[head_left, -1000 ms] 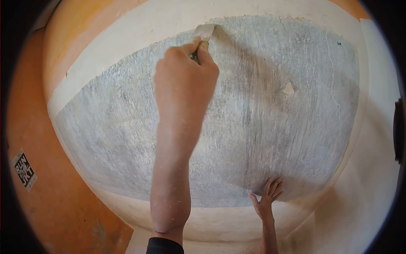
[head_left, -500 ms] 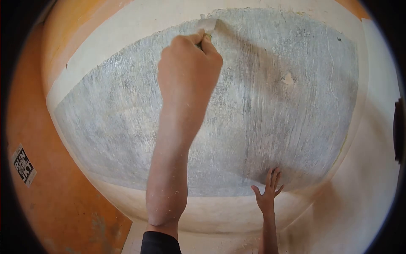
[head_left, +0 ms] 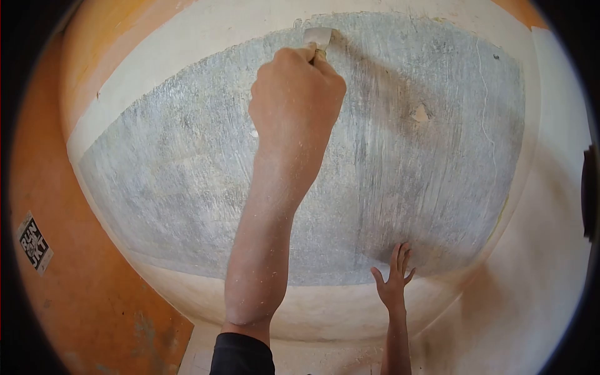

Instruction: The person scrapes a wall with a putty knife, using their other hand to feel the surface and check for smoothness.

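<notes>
My left hand [head_left: 297, 87] is closed around the handle of a scraper [head_left: 319, 37], a putty knife with a flat metal blade. The blade lies against the wall at the upper edge of a large grey, streaky patch [head_left: 187, 169], where a pale coating borders it. My fingers hide most of the handle. Lower and to the right, my right hand [head_left: 392, 284] rests open, fingers spread and palm toward the wall, near the patch's bottom edge. White specks dot my left forearm.
Cream wall surface [head_left: 156, 62] frames the grey patch. An orange wall [head_left: 94, 275] on the left carries a black-and-white sticker [head_left: 35, 244]. The patch has a small pale chipped spot [head_left: 420, 113] and a thin crack [head_left: 487, 106]. A dark object [head_left: 589, 194] stands at the right edge.
My left hand and the scraper have shifted right and slightly down along the upper border. A small white fleck now shows beside my left wrist. My right hand stays nearly in place.
</notes>
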